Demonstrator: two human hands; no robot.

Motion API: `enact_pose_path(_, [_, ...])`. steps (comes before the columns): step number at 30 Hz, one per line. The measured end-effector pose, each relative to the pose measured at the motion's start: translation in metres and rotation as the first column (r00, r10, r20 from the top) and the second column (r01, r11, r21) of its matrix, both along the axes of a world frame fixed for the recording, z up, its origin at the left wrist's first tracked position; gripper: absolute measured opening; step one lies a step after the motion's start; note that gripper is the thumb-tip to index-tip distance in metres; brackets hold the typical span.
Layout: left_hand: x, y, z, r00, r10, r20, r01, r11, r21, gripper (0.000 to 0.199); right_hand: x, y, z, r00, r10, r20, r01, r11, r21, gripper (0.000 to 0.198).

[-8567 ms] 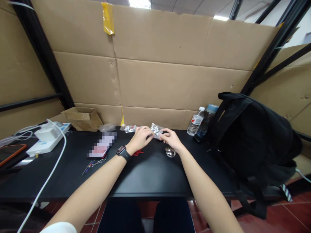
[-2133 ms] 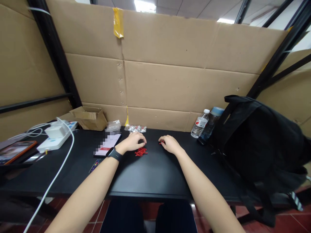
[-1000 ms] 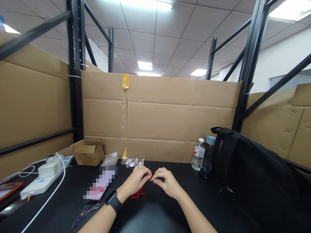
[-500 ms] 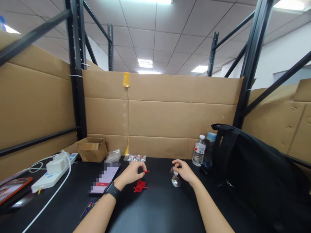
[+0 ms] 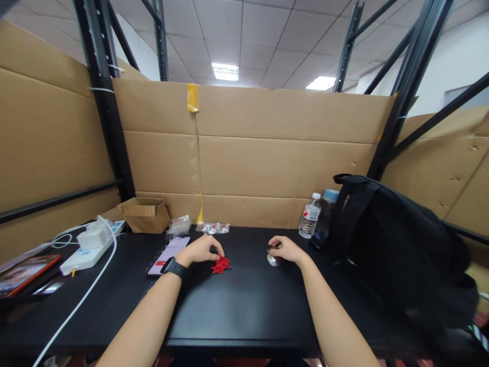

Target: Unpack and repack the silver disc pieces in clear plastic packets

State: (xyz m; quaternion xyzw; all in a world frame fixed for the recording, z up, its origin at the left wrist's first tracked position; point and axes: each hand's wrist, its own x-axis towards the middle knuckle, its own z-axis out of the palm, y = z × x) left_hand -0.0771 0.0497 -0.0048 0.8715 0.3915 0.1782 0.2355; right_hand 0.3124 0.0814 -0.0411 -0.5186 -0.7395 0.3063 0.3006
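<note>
My left hand [image 5: 202, 250] is low over a small tangle of red string [image 5: 221, 265] on the black table. Its thumb and fingertips come together at the string's upper left edge; the bit between them is largely hidden. To the right, my right hand [image 5: 287, 250] grips a small shiny, see-through round piece by its rim, partly covered by the fingers. Directly under it lies a second shiny round piece [image 5: 273, 260] on the table. The two appear to touch or nearly touch; I cannot tell which.
Behind my hands lie clear plastic packets [image 5: 214, 228] and a small cardboard box [image 5: 145, 214]. A phone [image 5: 168, 255] and a power strip [image 5: 89, 255] are on the left. Right stand a water bottle [image 5: 309, 219], a dark bottle with a blue lid [image 5: 329, 196] and a black bag [image 5: 397, 255].
My left hand, with a red bit at its fingertips before, has come down to the red string. My right hand has lowered its round piece towards the other one. The view has tilted down.
</note>
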Motion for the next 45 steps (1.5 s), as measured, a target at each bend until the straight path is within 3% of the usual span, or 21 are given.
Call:
enact_pose_path(12, [0.001, -0.003, 0.002, 1.000, 0.015, -0.015, -0.015, 1.000, 0.023, 0.024, 0.007, 0.004, -0.001, 0.998, -0.056, 0.041, 0.056, 0.998, 0.003, 0.033])
enact_pose_path(15, [0.001, 0.003, -0.006, 0.978, 0.195, -0.074, -0.184, 0.974, 0.132, 0.025, 0.007, 0.002, 0.001, 0.999, -0.028, 0.034, 0.029, 0.999, -0.032, 0.030])
enact_pose_path(18, [0.003, 0.009, -0.019, 0.882, 0.458, -0.114, -0.410, 0.863, 0.296, 0.032, 0.006, 0.003, 0.001, 0.999, -0.034, 0.008, 0.034, 0.999, -0.031, 0.032])
enact_pose_path(21, [0.007, 0.015, -0.033, 0.803, 0.576, -0.155, -0.495, 0.788, 0.367, 0.047, 0.003, 0.005, -0.001, 0.997, -0.069, -0.033, 0.069, 0.998, -0.006, 0.042])
enact_pose_path(27, [0.012, 0.025, -0.045, 0.754, 0.632, -0.181, -0.517, 0.740, 0.430, 0.061, 0.000, 0.000, 0.007, 0.987, -0.122, -0.106, 0.124, 0.992, 0.017, 0.050])
enact_pose_path(34, [0.009, 0.031, -0.046, 0.716, 0.653, -0.246, -0.549, 0.745, 0.379, 0.066, 0.008, -0.015, 0.024, 0.991, 0.132, -0.011, -0.132, 0.991, -0.010, 0.050])
enact_pose_path(45, [0.011, 0.028, -0.037, 0.683, 0.686, -0.250, -0.550, 0.709, 0.441, 0.059, 0.006, -0.018, 0.024, 0.972, 0.227, 0.066, -0.222, 0.972, -0.081, 0.055])
